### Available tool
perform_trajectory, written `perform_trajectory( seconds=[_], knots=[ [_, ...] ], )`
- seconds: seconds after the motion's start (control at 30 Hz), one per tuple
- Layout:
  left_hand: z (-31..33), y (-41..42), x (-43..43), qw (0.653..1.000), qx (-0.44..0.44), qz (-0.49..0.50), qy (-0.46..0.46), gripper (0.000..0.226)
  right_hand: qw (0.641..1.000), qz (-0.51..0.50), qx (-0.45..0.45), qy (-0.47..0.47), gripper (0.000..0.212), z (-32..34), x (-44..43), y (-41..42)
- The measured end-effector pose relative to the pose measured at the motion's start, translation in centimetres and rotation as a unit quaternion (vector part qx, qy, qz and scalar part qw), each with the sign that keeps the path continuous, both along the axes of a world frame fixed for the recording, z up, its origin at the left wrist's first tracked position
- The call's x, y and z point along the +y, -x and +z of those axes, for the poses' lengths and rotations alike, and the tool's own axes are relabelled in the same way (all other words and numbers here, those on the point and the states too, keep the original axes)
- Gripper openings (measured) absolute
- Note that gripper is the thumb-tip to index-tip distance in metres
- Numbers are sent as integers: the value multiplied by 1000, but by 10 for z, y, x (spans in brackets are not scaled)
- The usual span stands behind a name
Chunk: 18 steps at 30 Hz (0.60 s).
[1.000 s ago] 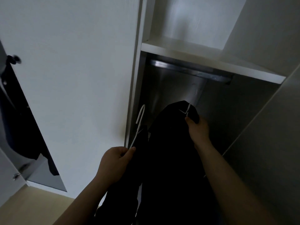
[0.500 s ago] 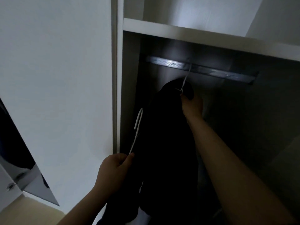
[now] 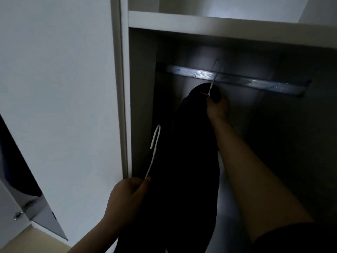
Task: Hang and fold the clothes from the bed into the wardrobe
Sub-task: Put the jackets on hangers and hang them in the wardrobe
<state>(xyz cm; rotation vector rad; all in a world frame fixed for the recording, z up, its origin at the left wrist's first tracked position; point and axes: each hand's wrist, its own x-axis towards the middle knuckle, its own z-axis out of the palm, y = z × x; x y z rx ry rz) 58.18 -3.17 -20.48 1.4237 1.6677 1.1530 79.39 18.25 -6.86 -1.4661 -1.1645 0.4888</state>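
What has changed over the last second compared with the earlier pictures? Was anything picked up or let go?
The right hand has lifted the dark garment on its hanger up to the rail. The hook now crosses the rail with its top above it; whether it has caught is unclear. Nothing was let go. The left hand still grips the second white hanger, low beside the garment.

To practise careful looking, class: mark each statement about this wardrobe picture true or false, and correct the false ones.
1. The right hand grips a hanger bearing a dark garment. True.
2. The left hand is empty. False: it holds a second hanger.
3. The rail lies above the shelf. False: it lies below the shelf.
4. The second hanger is held lower than the first. True.
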Motion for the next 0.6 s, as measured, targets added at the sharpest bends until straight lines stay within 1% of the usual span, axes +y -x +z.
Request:
perform_trajectory(
  seconds=[0.2,0.27,0.4,0.47,0.53,0.6],
  knots=[
    [5,-2,3,1000,25,6,-18,50,1000,23,1,7,34,-26,-3,-3],
    [7,-1,2,999,34,12,-22,50,1000,27,-9,10,38,-28,-6,-2],
    [7,-1,-1,999,39,11,-29,50,997,72,-40,12,49,-36,-17,-6],
    [6,1,-4,999,40,5,-25,50,994,92,-51,20,61,-42,-28,-8],
    [8,4,-5,999,40,3,-25,49,992,89,-87,33,78,-45,-39,-8],
    [15,7,-6,998,46,-1,-33,49,990,74,-115,29,83,-47,-54,-9]
  ],
)
